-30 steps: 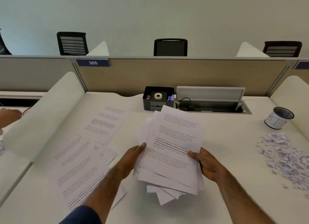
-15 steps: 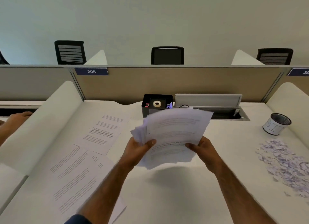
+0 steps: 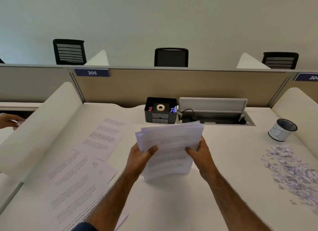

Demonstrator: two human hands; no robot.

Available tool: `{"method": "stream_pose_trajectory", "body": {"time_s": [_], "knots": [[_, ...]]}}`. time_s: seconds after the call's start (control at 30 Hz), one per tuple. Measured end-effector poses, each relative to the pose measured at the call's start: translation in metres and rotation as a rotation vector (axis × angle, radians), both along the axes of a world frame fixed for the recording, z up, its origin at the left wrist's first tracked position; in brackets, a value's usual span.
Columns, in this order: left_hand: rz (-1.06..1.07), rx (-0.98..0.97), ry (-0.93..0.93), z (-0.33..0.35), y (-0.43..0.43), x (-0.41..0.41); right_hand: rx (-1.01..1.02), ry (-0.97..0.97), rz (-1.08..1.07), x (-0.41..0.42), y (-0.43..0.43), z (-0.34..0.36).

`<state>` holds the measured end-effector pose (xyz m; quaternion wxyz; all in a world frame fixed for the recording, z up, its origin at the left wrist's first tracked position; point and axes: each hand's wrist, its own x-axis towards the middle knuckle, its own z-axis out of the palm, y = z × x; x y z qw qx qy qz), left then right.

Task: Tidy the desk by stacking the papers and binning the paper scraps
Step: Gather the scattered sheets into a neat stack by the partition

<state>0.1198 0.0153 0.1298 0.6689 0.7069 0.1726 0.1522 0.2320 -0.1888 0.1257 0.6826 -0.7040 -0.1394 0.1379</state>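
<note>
Squaring a stack (image 3: pixel 169 144) of printed papers, a person grips it upright at the middle of the desk (image 3: pixel 172 206). The left hand (image 3: pixel 139 159) and right hand (image 3: pixel 202 156) each clamp a side edge, thumb across the front page and fingers curled behind. The lower edge sits at or just above the desktop; the view does not settle which.

The step in hand looks like the stacking. The top corners are fanned and uneven, so the next move probably calls for a tap of the bottom edge on the desk to align the pages. After that comes laying them flat and gathering the loose sheets (image 3: pixel 77 175) that overlap on the left.

The binning looks untouched. A wide drift of scraps (image 3: pixel 290 172) lies on the right, near a small round cup (image 3: pixel 282 130) with a dark mesh rim and a white wrap.

The paper is thin, white and limp, bowing slightly in the grip; the scraps are tiny, ragged and pale. The desktop is smooth, matt white. At the back stand a black boxy organiser (image 3: pixel 160 116) holding a tape roll (image 3: pixel 160 107) and a grey hinged cable tray (image 3: pixel 213 105).
</note>
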Motion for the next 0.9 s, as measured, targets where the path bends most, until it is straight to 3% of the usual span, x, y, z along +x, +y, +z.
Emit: {"method": "stream_pose_trajectory", "body": {"time_s": [0.17,0.4,0.63,0.9], "knots": [[0.042,-0.012,-0.019,0.001,-0.001,-0.004,-0.02,-0.014,-0.078,-0.01,0.003,-0.007],[0.158,0.104,-0.2,0.028,0.0,0.01,-0.019,-0.085,-0.111,-0.001,0.006,0.011],[0.301,0.067,-0.07,0.043,-0.007,0.019,-0.013,-0.115,-0.11,-0.003,0.006,0.016],[0.139,0.053,-0.154,0.022,-0.002,0.006,-0.063,-0.018,-0.107,-0.005,0.007,-0.004]]}}
